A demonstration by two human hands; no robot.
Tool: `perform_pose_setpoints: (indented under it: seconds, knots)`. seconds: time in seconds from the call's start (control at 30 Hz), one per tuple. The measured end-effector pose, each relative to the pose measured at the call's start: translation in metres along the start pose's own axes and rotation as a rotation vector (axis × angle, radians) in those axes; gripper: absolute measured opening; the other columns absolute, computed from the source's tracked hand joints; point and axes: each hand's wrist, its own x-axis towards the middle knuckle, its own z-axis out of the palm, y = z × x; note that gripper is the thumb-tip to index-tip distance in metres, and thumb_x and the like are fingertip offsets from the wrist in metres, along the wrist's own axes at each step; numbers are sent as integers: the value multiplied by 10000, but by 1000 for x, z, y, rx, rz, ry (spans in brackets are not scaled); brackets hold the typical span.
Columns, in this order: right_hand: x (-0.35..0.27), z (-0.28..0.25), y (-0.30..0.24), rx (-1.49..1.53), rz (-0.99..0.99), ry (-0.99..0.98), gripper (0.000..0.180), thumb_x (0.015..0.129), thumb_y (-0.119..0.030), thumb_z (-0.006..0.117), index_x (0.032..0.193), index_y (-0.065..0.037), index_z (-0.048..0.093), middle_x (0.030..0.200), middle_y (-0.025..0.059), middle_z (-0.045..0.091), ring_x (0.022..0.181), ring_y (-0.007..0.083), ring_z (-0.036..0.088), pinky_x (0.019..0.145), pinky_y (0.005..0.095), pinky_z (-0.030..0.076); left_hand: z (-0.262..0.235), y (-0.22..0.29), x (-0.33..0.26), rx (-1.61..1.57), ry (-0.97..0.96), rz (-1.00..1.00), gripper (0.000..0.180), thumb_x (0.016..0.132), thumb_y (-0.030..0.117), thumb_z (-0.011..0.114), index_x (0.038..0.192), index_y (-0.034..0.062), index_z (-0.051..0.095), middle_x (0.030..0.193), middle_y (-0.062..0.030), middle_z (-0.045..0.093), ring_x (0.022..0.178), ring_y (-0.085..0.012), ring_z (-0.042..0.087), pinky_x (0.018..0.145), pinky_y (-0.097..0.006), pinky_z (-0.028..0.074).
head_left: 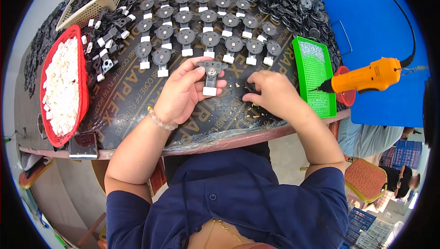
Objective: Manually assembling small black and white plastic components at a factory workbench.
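My left hand [183,86] is closed around a black plastic fitting [211,71] with a round metal centre and a white block at its lower end. To its right, my right hand [272,91] hovers low over the table with thumb and fingers curled. Something dark shows between those fingers, but its shape is hidden. Beyond both hands, several similar fittings [210,38] lie in curved rows, their white ends toward me.
A red basket [84,84] of white blocks stands left, beside loose black parts [110,36] and a phone [83,145]. Right are a green tray [300,65] with small metal pieces, an orange power screwdriver [366,76] and a red bowl [347,97]. Black discs [293,1] heap behind.
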Motion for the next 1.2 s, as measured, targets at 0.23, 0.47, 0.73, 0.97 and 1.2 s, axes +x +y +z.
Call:
perform_pose_setpoints:
  seconds: [0.23,0.47,0.73,0.97,1.2]
  knots:
    - [-2,-12,8,105,-234,8,584,736,-57,803,1294,-58,629,1234,128,608,1149,317,589,994,403,482,0,0,0,-23,3,24,352,1051,132,461,1379,6,483,1229,-237,639,1078,-319,690,928,-425,586]
    - [8,-9,6,139,-248,-88,456,739,-67,793,1175,-26,667,1091,136,625,1009,322,629,884,399,524,-2,-2,0,-56,20,40,333,1041,112,467,1358,16,492,1228,-221,645,1084,-313,690,928,-423,584]
    - [46,-24,-34,335,-358,310,455,745,-116,810,1167,-13,676,1086,123,647,926,247,645,790,325,539,-5,-4,-1,-57,-23,49,342,1046,123,483,1372,20,471,1266,-195,626,1122,-303,674,964,-424,572]
    - [64,-15,-46,166,-401,298,441,715,-180,837,1096,-24,679,1069,126,643,991,318,634,862,401,522,-8,-6,0,-111,-15,84,322,1056,123,460,1359,16,475,1273,-173,618,1142,-300,662,986,-425,560]
    - [63,-15,-46,43,-450,266,446,719,-186,831,1109,-36,673,1098,115,652,1019,320,634,882,419,521,-2,-9,-2,-63,33,111,345,1064,128,420,1377,-10,462,1272,-173,619,1154,-300,655,993,-426,548]
